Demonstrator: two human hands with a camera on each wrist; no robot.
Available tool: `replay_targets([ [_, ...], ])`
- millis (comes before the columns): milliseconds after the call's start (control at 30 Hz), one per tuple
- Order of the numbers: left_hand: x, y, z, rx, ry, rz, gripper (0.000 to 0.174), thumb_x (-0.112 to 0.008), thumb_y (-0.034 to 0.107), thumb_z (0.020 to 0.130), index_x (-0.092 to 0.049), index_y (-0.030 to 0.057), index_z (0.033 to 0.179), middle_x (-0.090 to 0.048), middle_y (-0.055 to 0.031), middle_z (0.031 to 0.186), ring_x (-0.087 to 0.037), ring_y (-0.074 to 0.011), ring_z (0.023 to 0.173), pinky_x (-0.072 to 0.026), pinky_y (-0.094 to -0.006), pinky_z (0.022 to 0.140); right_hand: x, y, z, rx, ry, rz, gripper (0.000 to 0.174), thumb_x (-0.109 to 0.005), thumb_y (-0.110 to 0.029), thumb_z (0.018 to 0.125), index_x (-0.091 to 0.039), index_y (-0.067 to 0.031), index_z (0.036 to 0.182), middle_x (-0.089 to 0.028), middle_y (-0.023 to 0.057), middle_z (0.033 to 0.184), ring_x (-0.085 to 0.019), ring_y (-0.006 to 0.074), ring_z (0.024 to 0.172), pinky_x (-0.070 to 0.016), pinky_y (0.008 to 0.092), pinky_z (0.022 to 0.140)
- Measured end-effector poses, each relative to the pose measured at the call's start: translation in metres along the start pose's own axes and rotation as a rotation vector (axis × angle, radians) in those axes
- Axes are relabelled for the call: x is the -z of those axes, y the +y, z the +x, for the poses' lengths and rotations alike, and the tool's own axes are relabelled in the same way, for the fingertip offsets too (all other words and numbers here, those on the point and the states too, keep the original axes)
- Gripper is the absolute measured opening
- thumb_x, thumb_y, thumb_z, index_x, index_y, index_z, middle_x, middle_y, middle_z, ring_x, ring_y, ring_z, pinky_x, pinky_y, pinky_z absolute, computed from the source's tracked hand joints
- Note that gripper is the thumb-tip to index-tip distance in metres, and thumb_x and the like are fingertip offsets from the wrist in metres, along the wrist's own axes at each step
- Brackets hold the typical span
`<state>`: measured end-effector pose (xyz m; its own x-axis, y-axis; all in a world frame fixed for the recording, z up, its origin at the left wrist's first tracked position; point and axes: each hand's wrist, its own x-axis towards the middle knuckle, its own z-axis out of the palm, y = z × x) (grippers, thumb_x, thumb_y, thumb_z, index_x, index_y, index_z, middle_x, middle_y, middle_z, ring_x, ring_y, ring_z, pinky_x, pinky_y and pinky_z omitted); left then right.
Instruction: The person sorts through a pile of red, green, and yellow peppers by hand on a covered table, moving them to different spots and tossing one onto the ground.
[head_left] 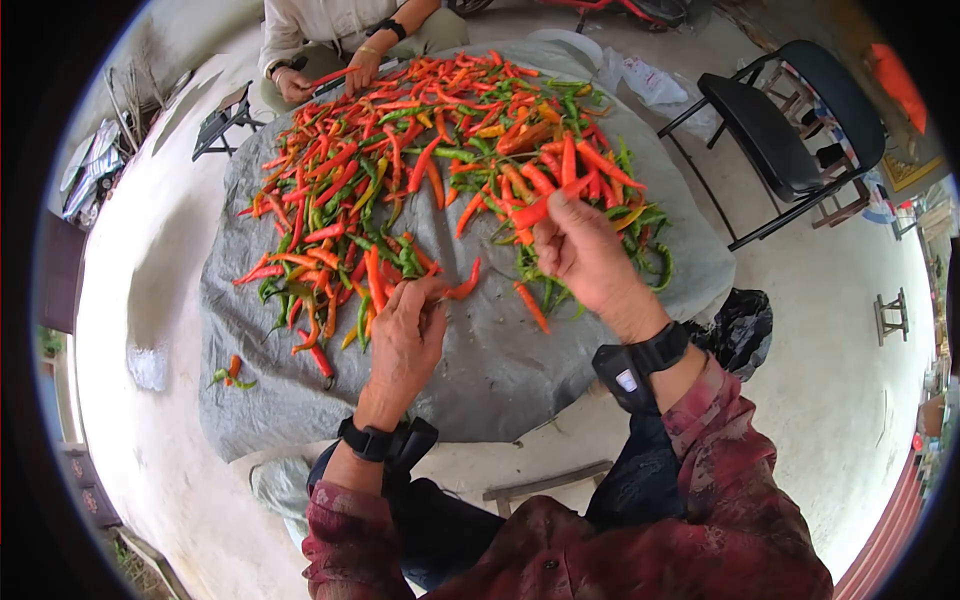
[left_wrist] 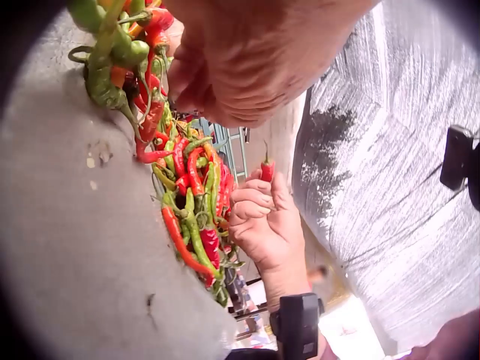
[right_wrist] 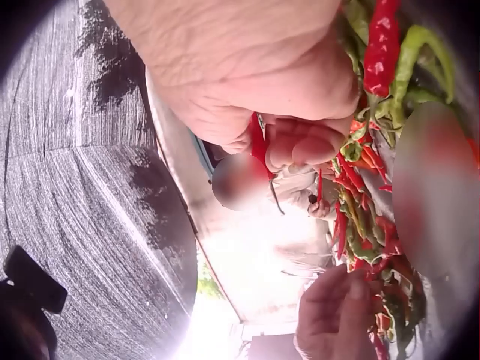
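Observation:
In the head view my right hand (head_left: 590, 250) is raised over the right part of the pile, pinching a red chili pepper (head_left: 535, 212) between thumb and fingers. The left wrist view shows that pepper's green stem (left_wrist: 266, 152) pointing up from the fingertips. My left hand (head_left: 408, 325) is low at the near edge of the chili pile (head_left: 340, 190), fingers bent. A curved red chili pepper (head_left: 465, 280) meets its fingertips; I cannot tell whether they grip it. In the left wrist view the back of the hand covers most of those fingers.
Grey cloth (head_left: 500, 380) lies under the red, orange and green chilies. Across it, another person's hands (head_left: 365, 68) hold a red pepper. A few chilies (head_left: 233, 372) lie apart at near left. A black folding chair (head_left: 770, 140) stands right, a small stool (head_left: 225, 122) left.

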<state>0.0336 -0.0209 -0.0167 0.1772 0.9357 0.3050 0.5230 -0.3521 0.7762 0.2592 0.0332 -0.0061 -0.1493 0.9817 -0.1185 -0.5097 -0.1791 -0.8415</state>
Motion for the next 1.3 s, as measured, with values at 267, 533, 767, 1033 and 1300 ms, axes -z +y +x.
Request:
replay_targets([
  [267, -0.03, -0.004, 0.007, -0.357, -0.098, 0.706, 0.031, -0.056, 0.002, 0.071, -0.058, 0.0011, 0.102, -0.056, -0.0149, 0.106, -0.049, -0.0313, 0.109, -0.0369, -0.0464, 0.095, 0.004, 0.002, -0.003, -0.034, -0.034, 0.037, 0.031, -0.058, -0.038, 0.09, -0.054, -0.0074, 0.088, -0.051, -0.0015, 0.066, -0.046, 0.005, 0.05, -0.0359, 0.0199, 0.042],
  [533, -0.039, 0.008, 0.014, -0.247, -0.17, 0.654, 0.014, -0.057, 0.005, 0.078, -0.057, 0.0022, 0.091, -0.053, -0.0133, 0.087, -0.051, -0.0316, 0.095, -0.0348, -0.0498, 0.096, 0.001, 0.02, -0.011, -0.201, -0.282, -0.135, 0.031, -0.057, -0.027, 0.091, -0.053, -0.0033, 0.111, -0.052, 0.0002, 0.067, -0.05, 0.0061, 0.058, -0.0427, 0.0248, 0.049],
  [767, -0.036, 0.02, 0.009, -0.268, -0.195, 0.358, 0.018, -0.061, 0.002, 0.076, -0.053, 0.0032, 0.092, -0.053, -0.0134, 0.087, -0.051, -0.0339, 0.089, -0.0346, -0.0509, 0.096, -0.001, 0.028, -0.024, 0.511, -0.283, -1.398, 0.009, -0.056, -0.006, 0.079, -0.049, -0.0004, 0.081, -0.054, 0.0166, 0.07, -0.058, 0.0365, 0.074, -0.0432, 0.0447, 0.064],
  [1033, -0.007, 0.01, 0.021, -0.123, -0.065, 0.339, 0.026, -0.061, 0.014, 0.082, -0.052, 0.0017, 0.102, -0.052, -0.0147, 0.098, -0.049, -0.0349, 0.097, -0.0361, -0.0476, 0.089, 0.007, 0.026, -0.012, 0.405, -0.311, -1.119, 0.015, -0.059, -0.013, 0.081, -0.052, 0.0005, 0.083, -0.059, 0.0174, 0.076, -0.059, 0.0323, 0.063, -0.0448, 0.0393, 0.057],
  [1300, -0.004, -0.029, 0.026, 0.018, 0.056, 0.904, 0.061, -0.072, 0.018, 0.07, -0.045, 0.0045, 0.124, -0.046, -0.016, 0.123, -0.039, -0.0385, 0.119, -0.0323, -0.0472, 0.098, 0.01, 0.0, -0.001, -0.01, -0.085, -0.156, 0.039, -0.053, -0.031, 0.094, -0.052, 0.0031, 0.113, -0.058, 0.0027, 0.074, -0.053, 0.0058, 0.058, -0.0443, 0.0206, 0.049],
])
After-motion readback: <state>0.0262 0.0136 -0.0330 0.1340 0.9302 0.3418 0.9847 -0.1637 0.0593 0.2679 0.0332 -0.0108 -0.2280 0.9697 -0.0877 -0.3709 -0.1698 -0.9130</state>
